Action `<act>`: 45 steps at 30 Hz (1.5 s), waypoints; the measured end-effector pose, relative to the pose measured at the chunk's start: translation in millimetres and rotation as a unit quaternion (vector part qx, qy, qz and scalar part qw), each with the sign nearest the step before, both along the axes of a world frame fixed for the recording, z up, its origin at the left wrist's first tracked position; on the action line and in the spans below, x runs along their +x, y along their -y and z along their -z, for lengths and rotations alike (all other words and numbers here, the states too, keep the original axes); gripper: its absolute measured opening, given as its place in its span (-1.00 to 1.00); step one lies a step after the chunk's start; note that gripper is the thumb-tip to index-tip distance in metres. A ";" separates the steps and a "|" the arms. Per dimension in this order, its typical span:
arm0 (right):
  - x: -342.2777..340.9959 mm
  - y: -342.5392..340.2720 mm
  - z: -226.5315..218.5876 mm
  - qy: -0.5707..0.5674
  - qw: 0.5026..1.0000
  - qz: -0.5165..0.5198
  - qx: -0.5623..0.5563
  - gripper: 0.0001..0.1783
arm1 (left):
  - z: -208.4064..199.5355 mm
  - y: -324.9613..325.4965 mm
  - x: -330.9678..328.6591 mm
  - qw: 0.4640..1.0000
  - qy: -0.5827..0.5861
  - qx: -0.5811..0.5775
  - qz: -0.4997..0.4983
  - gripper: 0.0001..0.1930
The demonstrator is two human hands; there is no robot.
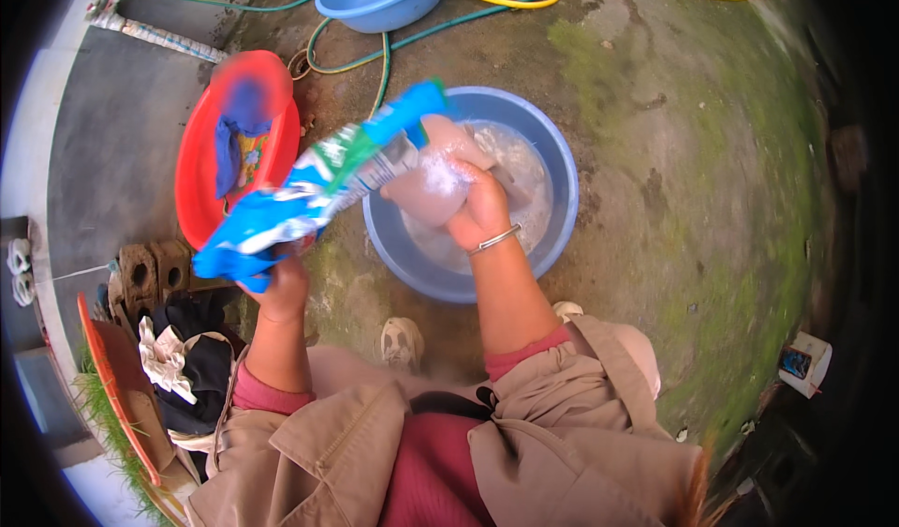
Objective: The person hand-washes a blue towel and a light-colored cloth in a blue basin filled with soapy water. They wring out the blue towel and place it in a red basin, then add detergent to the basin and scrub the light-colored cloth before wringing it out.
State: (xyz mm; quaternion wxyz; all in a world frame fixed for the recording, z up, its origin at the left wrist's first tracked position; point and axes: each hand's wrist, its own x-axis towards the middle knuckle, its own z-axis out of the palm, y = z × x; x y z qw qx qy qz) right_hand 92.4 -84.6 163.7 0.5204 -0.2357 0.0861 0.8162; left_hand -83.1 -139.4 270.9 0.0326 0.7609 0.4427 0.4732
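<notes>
On the mossy concrete stood a blue basin (562, 199); my left hand (273, 283) gripped a detergent bag (318, 180), my right hand (478, 210) cupped powder (433, 178).

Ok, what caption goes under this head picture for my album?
Left hand tips a blue bag toward the right hand over a soapy blue basin.

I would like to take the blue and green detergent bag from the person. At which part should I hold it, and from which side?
Probably at the blue bottom end of the detergent bag, low on the left, coming from the left side. The left hand already grips it there, and the bag slants up toward the blue basin. The upper end seems open, with the right hand cupped under it over the water, so avoid that end.
</notes>
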 end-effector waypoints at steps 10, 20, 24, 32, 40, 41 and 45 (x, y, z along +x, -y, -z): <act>-8.4 -0.2 -0.1 -0.040 0.999 0.033 -0.008 -0.63 | -1.4 7.0 -4.0 0.997 0.009 -0.009 -0.072 -0.78; -16.1 -2.7 7.5 -0.082 0.994 0.047 0.062 -0.59 | 9.4 9.5 -2.7 0.988 -0.009 -0.096 -0.121 -0.77; -15.8 -1.4 -2.0 -0.024 0.999 0.042 -0.022 -0.54 | 23.5 9.4 -10.7 0.985 0.071 0.011 -0.157 -0.83; -18.5 4.3 -28.0 -0.029 0.997 0.044 0.064 -0.58 | 81.6 10.3 -21.7 0.733 0.606 -0.273 -0.146 -0.59; -31.1 21.9 -38.9 -0.014 0.991 -0.042 0.123 -0.57 | 114.9 10.4 -29.5 0.531 0.768 -0.358 -0.027 -0.71; -31.9 22.6 -35.9 0.018 0.994 -0.039 0.098 -0.57 | 116.9 10.7 -36.0 0.532 0.772 -0.347 -0.023 -0.71; -33.5 22.7 -18.1 0.082 0.996 -0.021 0.043 -0.60 | 127.5 18.7 -65.0 0.516 0.799 -0.302 -0.066 -0.76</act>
